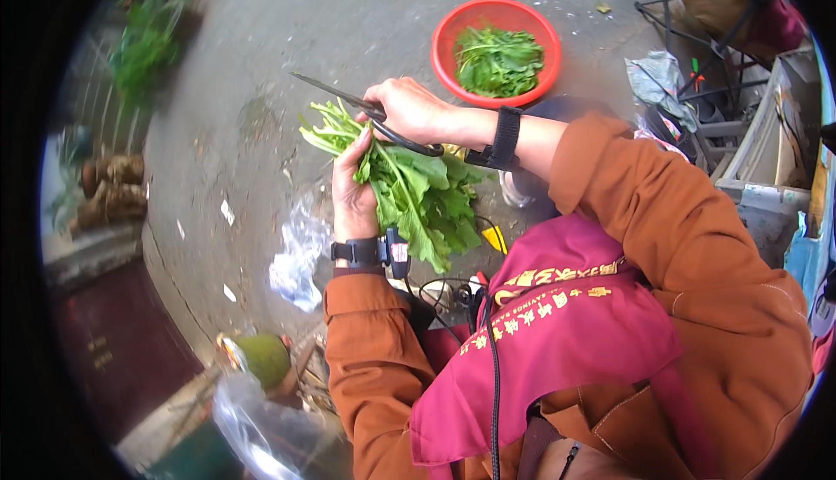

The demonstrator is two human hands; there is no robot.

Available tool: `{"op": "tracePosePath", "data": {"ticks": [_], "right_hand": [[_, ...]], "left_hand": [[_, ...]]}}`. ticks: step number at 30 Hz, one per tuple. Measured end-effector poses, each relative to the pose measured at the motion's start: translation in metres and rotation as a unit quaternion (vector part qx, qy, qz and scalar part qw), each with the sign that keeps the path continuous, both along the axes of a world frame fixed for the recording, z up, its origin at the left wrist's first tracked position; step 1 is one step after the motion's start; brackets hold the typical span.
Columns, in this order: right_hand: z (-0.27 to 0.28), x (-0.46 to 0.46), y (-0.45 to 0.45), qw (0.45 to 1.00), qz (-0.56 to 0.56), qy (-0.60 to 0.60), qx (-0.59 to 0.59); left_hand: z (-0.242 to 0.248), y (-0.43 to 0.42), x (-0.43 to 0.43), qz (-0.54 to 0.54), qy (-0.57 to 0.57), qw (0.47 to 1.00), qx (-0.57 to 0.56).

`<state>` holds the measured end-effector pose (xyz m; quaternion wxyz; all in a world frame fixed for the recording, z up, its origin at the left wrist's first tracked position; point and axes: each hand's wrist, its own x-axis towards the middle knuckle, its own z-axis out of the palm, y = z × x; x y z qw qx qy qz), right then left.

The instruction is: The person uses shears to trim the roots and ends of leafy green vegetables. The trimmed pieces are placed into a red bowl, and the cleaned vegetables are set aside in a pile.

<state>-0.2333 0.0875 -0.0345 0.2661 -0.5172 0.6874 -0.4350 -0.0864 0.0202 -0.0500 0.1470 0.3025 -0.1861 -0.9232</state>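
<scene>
A bunch of leafy greens [424,199] is gripped at its stems by my left hand [354,186]. The pale stem ends [326,129] stick out past my fingers towards the upper left, and the broad leaves hang to the lower right. My right hand [408,113] holds dark metal scissors [353,96] just above the stems. The scissor blades point to the upper left; I cannot tell whether they are parted. One black handle loop shows below my right hand. Beyond that hand, a red plastic basin [439,56] on the ground contains loose greens [499,61].
On the concrete ground [261,42] lie a clear plastic bag [299,255] and paper scraps. Another clear bag [261,428] and a green round object [264,359] are at lower left. A folding chair [718,7] and a grey crate [761,186] stand at right. A black cable [494,375] crosses my magenta apron [588,323].
</scene>
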Motion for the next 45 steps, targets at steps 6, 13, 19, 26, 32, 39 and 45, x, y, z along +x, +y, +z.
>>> {"op": "tracePosePath", "data": {"ticks": [6, 13, 19, 26, 32, 39, 45], "right_hand": [[0.01, -0.129, 0.031, 0.947, -0.274, 0.139, -0.095], [0.025, -0.185, 0.062, 0.906, -0.407, 0.023, -0.113], [0.023, -0.188, 0.059, 0.892, -0.413, 0.046, -0.18], [0.025, -0.18, 0.047, 0.907, -0.351, -0.123, -0.199], [0.038, -0.13, 0.03, 0.939, -0.265, -0.171, -0.137], [0.046, -0.098, 0.012, 0.857, -0.293, -0.36, -0.224], [0.045, -0.094, 0.005, 0.884, -0.268, -0.326, -0.199]], "left_hand": [[-0.027, -0.028, -0.143, -0.047, 0.025, 0.996, -0.068], [-0.099, -0.035, -0.242, -0.085, -0.201, 0.972, -0.092], [-0.202, -0.037, -0.123, -0.003, -0.275, 0.947, -0.166], [-0.261, -0.05, 0.062, 0.133, -0.365, 0.915, -0.108], [-0.289, -0.033, 0.168, 0.172, -0.444, 0.865, -0.158], [-0.317, -0.024, 0.145, 0.162, -0.459, 0.844, -0.226], [-0.334, -0.043, 0.08, 0.05, -0.595, 0.703, -0.386]]}}
